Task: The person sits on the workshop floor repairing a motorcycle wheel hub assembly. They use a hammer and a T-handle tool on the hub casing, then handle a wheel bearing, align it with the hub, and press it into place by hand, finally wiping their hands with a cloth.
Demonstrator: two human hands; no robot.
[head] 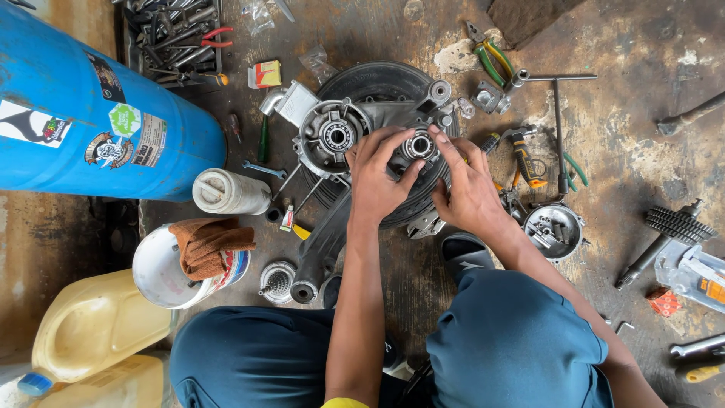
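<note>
drum point(83, 113): blue | cloth point(208, 245): brown | jugs point(94, 325): yellow | pliers point(491, 60): green

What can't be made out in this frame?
- Head view: casing part under the left hand and right hand, hidden by the fingers.
- Drum: cut off by the left edge.
- Bits in the small tray: too small.

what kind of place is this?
Likely a small engine repair workshop, worked on the floor: both hands are on an engine casing laid on a tyre, with pliers and a tray of tools nearby.
</note>
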